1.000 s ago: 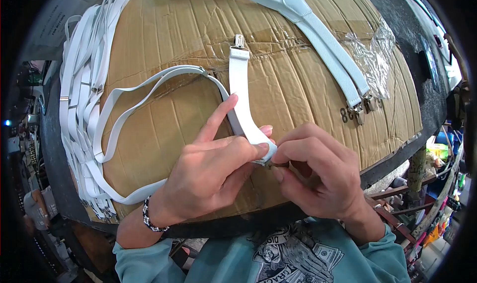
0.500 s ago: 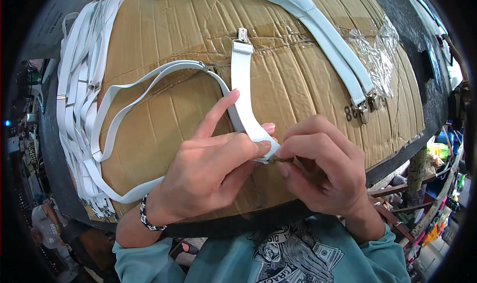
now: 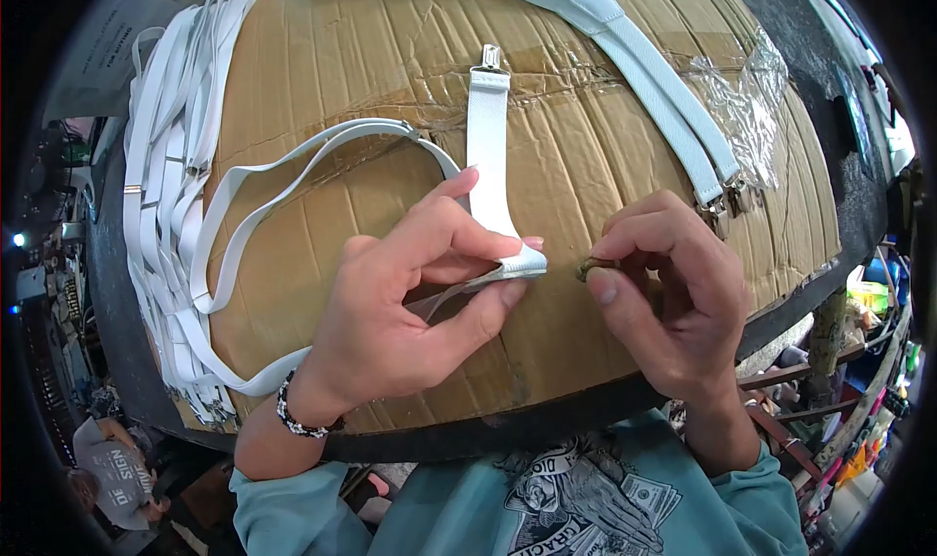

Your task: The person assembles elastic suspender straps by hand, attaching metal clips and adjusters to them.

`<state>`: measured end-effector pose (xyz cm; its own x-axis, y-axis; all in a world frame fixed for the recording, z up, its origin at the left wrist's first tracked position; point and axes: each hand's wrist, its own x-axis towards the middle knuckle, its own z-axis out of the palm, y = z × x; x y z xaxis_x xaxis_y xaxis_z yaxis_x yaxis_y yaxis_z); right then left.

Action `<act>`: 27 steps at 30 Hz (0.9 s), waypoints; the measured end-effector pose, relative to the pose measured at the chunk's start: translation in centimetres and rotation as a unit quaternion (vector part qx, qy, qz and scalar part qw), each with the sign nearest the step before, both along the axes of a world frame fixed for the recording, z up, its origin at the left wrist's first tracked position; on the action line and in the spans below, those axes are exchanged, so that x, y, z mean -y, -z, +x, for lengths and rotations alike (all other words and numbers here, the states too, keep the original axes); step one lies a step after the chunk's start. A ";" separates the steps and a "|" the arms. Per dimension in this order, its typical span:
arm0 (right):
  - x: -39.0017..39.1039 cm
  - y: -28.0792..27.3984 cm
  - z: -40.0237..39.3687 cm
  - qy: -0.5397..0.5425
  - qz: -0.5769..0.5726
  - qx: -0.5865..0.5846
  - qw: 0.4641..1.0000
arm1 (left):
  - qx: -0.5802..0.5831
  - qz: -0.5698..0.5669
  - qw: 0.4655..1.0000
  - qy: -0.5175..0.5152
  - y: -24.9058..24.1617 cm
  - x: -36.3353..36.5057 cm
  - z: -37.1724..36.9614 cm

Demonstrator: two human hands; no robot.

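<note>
My left hand [image 3: 395, 312] is closed on a white elastic suspender strap [image 3: 488, 146], pinching its folded end between thumb and fingers. From the fold the strap runs up to a metal clip [image 3: 491, 60] lying on the cardboard. A thinner white strap loop [image 3: 234, 190] passes behind this hand and curves to the left. Off to the right, my right hand [image 3: 678, 297] pinches a small brownish object [image 3: 591, 266], mostly hidden by the fingertips; its kind does not show. A gap separates it from the strap's fold.
A thick bundle of white straps [image 3: 161, 234] lies along the left side of the cardboard sheet [image 3: 556, 370]. White suspenders [image 3: 654, 82] with metal clips [image 3: 720, 209] stretch across the upper right, beside crumpled clear plastic [image 3: 747, 107]. Another person [image 3: 115, 473] is at lower left.
My right hand has moved right, away from the strap, with the small brownish object in its fingers. The left hand's grip has shifted, and the strap's folded end now shows.
</note>
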<state>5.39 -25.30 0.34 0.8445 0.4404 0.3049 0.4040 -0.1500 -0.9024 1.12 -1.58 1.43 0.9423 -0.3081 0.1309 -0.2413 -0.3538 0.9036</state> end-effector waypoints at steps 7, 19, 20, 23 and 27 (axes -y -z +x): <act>0.3 -0.8 -0.4 -0.017 -0.037 -0.040 0.998 | -0.016 0.017 1.000 0.005 -0.2 -0.2 0.0; -0.2 -1.3 -0.5 -0.022 -0.019 -0.083 0.996 | 0.009 0.028 1.000 -0.010 -0.2 0.0 0.1; -0.3 -1.4 -0.6 -0.021 -0.013 -0.086 0.996 | 0.010 0.029 0.999 -0.010 -0.3 0.0 0.1; -0.9 -1.6 -0.6 -0.021 -0.011 -0.090 0.996 | 0.013 0.038 0.999 -0.003 -0.8 0.1 0.3; -1.7 -1.4 -0.4 -0.024 -0.034 0.007 0.999 | 0.035 0.040 0.999 0.001 -0.7 0.3 0.2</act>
<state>4.99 -23.56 1.71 0.8177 0.5005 0.2844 0.4245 -0.1906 -0.8851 1.35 -1.90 2.11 0.9307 -0.3226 0.1722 -0.3045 -0.4227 0.8536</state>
